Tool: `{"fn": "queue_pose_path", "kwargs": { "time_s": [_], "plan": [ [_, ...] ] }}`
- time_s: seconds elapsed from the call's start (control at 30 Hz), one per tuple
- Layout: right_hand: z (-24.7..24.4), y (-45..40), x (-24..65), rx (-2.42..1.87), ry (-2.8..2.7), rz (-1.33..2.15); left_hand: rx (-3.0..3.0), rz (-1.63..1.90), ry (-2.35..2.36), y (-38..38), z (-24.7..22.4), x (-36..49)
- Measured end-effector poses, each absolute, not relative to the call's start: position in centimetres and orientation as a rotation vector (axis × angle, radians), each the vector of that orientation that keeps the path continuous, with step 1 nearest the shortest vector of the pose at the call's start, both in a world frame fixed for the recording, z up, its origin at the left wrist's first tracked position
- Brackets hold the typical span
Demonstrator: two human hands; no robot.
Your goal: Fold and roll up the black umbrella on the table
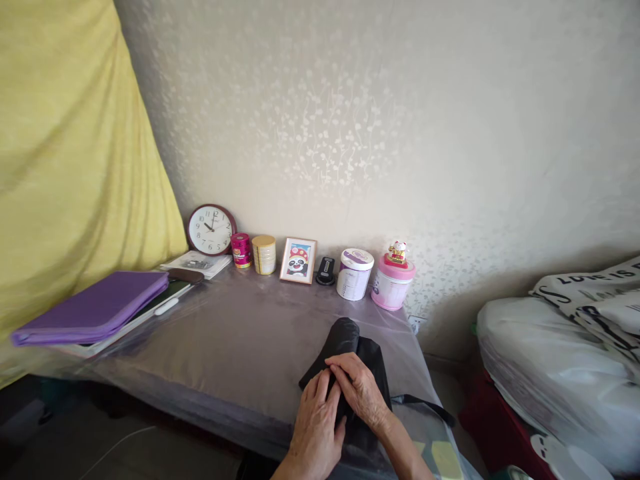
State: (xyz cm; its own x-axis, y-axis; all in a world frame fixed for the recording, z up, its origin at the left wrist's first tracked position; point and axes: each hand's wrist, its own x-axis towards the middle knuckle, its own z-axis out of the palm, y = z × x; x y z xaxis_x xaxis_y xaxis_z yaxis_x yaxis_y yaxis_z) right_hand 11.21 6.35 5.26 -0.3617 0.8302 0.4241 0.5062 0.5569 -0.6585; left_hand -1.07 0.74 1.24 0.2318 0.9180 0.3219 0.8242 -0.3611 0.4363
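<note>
A bundle of black fabric (340, 339) lies near the front right of the plastic-covered table (225, 347), with a black strap (425, 402) trailing off to its right. My left hand (318, 423) rests on the lower left part of the bundle, its fingers bent against the cloth. From the right, my right hand (361, 390) grips the folded fabric near its middle, its fingertips close to those of my left hand. The fabric under both palms is hidden.
Along the wall stand a clock (212, 229), a pink tin (241, 251), a beige canister (264, 255), a framed panda picture (298, 260), a black device (325, 271) and two tubs (355, 275). A purple folder (95, 307) lies left. Covered bedding (545, 360) is at right.
</note>
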Motion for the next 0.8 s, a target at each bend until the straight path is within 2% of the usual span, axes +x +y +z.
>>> {"fn": "queue_pose_path", "kwargs": {
  "time_s": [0.4,0.8],
  "plan": [
    [3.3,10.4,12.0,-1.019,-2.235,0.317,2.454,0.868,1.672,1.2,0.2,-1.3],
    [2.1,17.4,12.1,-1.231,-2.212,0.242,2.287,0.66,1.689,1.6,-0.7,-1.0]
  ]
}}
